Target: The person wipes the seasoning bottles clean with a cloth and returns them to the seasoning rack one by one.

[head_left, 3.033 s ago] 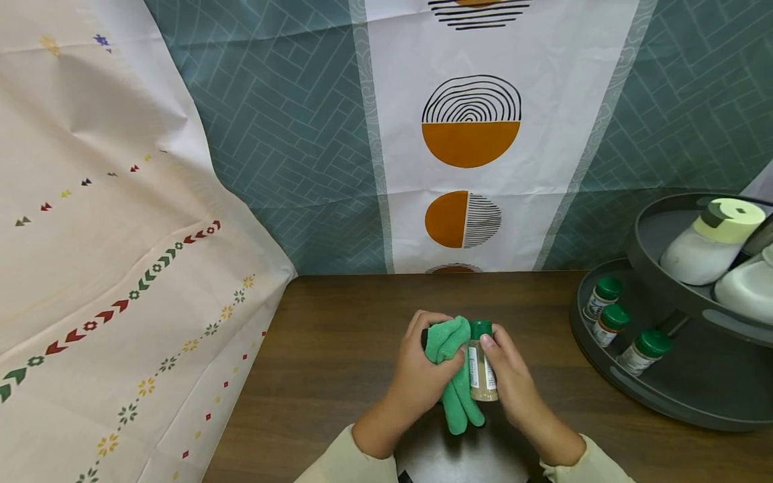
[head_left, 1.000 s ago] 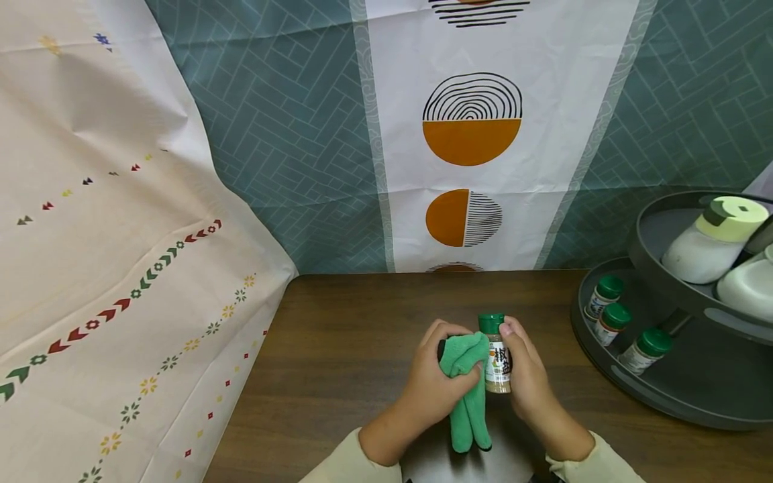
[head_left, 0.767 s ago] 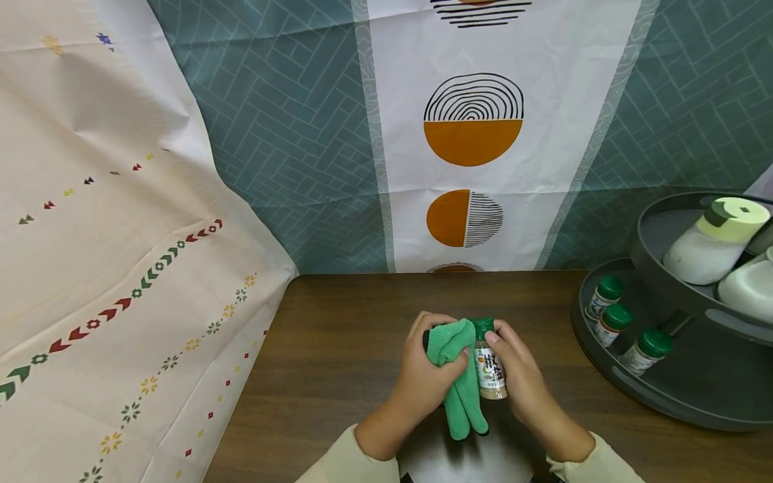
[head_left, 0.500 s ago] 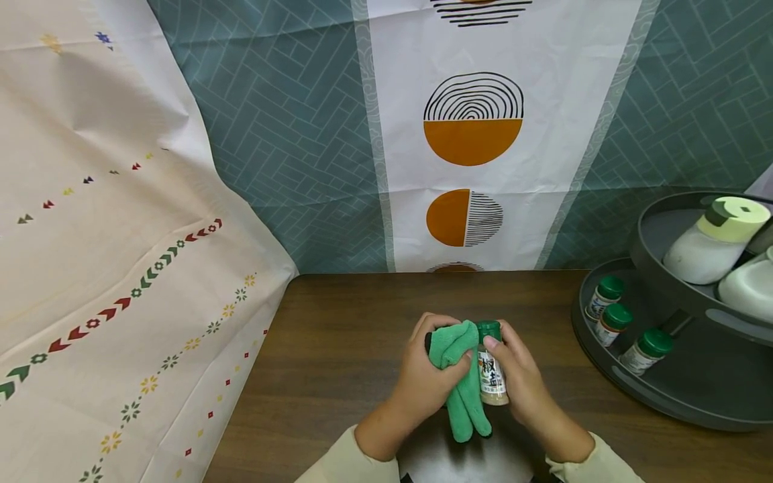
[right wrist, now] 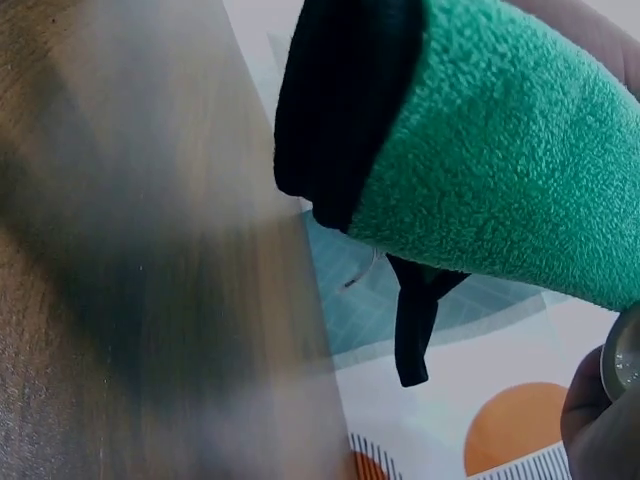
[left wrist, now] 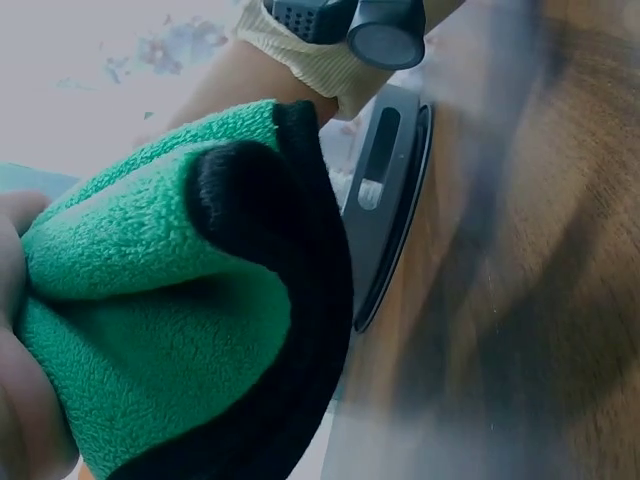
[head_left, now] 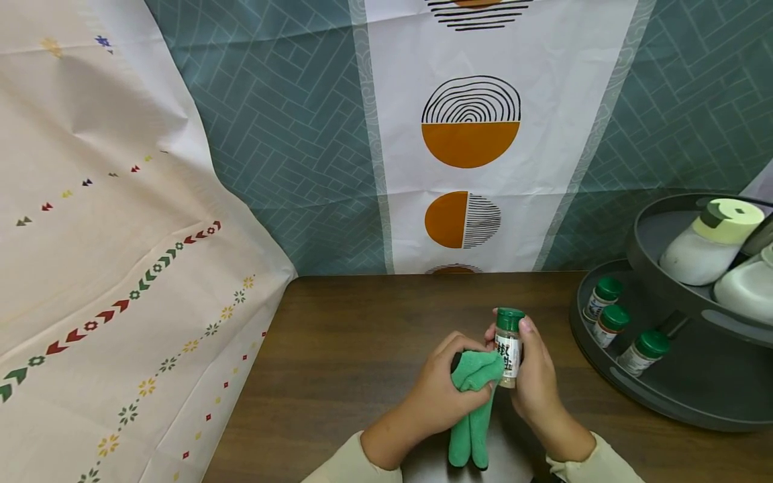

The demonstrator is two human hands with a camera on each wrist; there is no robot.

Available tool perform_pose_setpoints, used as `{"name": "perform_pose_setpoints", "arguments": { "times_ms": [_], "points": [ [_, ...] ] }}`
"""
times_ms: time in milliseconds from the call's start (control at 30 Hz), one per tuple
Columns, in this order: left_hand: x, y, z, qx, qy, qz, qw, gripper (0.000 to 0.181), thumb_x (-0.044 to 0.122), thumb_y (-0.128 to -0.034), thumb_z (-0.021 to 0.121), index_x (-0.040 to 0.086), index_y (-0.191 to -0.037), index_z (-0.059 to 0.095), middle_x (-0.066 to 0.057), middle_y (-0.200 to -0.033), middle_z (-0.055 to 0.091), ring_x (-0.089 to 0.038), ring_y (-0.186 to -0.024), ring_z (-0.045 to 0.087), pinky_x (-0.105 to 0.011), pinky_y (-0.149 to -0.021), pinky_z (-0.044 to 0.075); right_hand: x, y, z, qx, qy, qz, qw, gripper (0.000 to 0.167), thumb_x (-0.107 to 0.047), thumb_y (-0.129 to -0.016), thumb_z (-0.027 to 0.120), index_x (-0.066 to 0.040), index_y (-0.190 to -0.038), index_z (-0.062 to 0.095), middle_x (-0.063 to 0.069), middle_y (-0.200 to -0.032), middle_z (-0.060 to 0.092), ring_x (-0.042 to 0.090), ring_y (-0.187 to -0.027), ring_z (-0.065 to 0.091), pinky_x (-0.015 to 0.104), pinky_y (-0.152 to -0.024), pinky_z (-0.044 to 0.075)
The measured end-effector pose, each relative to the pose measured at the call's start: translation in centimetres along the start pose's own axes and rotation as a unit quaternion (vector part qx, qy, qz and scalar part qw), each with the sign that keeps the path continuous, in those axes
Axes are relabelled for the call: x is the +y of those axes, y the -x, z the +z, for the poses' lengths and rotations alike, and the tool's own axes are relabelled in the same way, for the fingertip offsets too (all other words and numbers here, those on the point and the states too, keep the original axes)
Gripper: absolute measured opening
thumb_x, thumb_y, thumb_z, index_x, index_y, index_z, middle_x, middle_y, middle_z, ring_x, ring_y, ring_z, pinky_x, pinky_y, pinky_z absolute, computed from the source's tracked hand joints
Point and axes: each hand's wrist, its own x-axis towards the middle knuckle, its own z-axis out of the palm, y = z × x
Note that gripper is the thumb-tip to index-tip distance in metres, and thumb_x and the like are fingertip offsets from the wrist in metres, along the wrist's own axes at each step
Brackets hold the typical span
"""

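Note:
My left hand [head_left: 449,389] grips a folded green cloth [head_left: 477,372] with black edging, its ends hanging below the fingers. Against the cloth's right side stands a spice jar [head_left: 508,349] with a green lid and a white label, held upright above the table by my right hand [head_left: 537,379]. Seen from the left wrist, the green cloth [left wrist: 150,260] bulges out of the curled fingers. In the right wrist view the cloth [right wrist: 500,150] covers much of the picture, and the jar's base [right wrist: 626,352] shows at the right edge beside fingertips.
A dark two-tier round rack [head_left: 682,409] stands at the right. Its lower tier carries several green-lidded spice jars [head_left: 611,322]; white bottles [head_left: 703,248] lean on the upper one. Wooden table [head_left: 338,349] extends left to a patterned cream cloth [head_left: 181,349].
Both hands have shifted right, with the cloth and the jar. The jar has risen slightly in view and turned, so its label faces differently than before.

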Motion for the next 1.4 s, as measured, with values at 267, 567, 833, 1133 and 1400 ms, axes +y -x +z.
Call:
{"name": "perform_pose_setpoints", "arguments": {
  "times_ms": [267,567,833,1133,1400],
  "points": [
    [-0.3,-0.2,-0.2,0.069,0.027,-0.041,0.9964,0.037,0.010,-0.0843,0.076,0.017,-0.118,0.061,-0.002,-0.113,0.059,-0.008,-0.099,0.058,-0.026,-0.085,0.055,0.2,0.5,0.4,-0.009,0.064,0.038,0.9972,0.039,-0.021,-0.111,0.019,-0.016,-0.131,0.052,-0.005,-0.103,0.062,0.008,-0.091,0.062,0.024,-0.077,0.056],
    [-0.3,-0.7,-1.4,0.149,0.056,-0.056,0.9856,0.036,0.014,-0.0873,0.076,0.017,-0.120,0.061,-0.002,-0.118,0.060,-0.016,-0.104,0.061,-0.030,-0.087,0.056,0.4,0.8,0.9,-0.037,0.083,-0.005,0.9958,0.028,0.001,-0.105,0.040,-0.008,-0.127,0.054,-0.003,-0.103,0.061,0.010,-0.088,0.061,0.025,-0.071,0.056],
    [0.1,-0.1,-0.8,0.078,0.046,-0.041,0.9950,0.039,0.012,-0.0864,0.075,0.021,-0.121,0.059,-0.001,-0.117,0.058,-0.011,-0.103,0.059,-0.029,-0.088,0.055,0.2,0.6,0.7,-0.006,0.067,-0.027,0.9973,0.026,-0.001,-0.106,0.038,-0.010,-0.125,0.053,-0.002,-0.101,0.065,0.008,-0.080,0.066,0.024,-0.064,0.058],
    [-0.3,0.3,0.4,-0.002,-0.020,0.053,0.9984,0.041,0.007,-0.0840,0.077,0.017,-0.120,0.061,-0.002,-0.114,0.060,-0.007,-0.101,0.059,-0.022,-0.086,0.055,-0.2,0.0,0.1,0.018,0.033,-0.030,0.9989,0.022,-0.007,-0.109,0.037,-0.009,-0.129,0.045,0.005,-0.105,0.065,0.011,-0.088,0.066,0.022,-0.069,0.059],
    [0.0,0.1,0.2,0.066,0.019,0.000,0.9976,0.039,0.008,-0.0855,0.076,0.018,-0.120,0.061,-0.004,-0.116,0.060,-0.010,-0.103,0.059,-0.027,-0.087,0.055,-0.2,0.0,0.2,-0.007,0.082,0.032,0.9961,0.036,-0.026,-0.113,0.022,-0.011,-0.132,0.048,0.000,-0.106,0.064,0.010,-0.094,0.064,0.024,-0.077,0.057]
  ]
}}
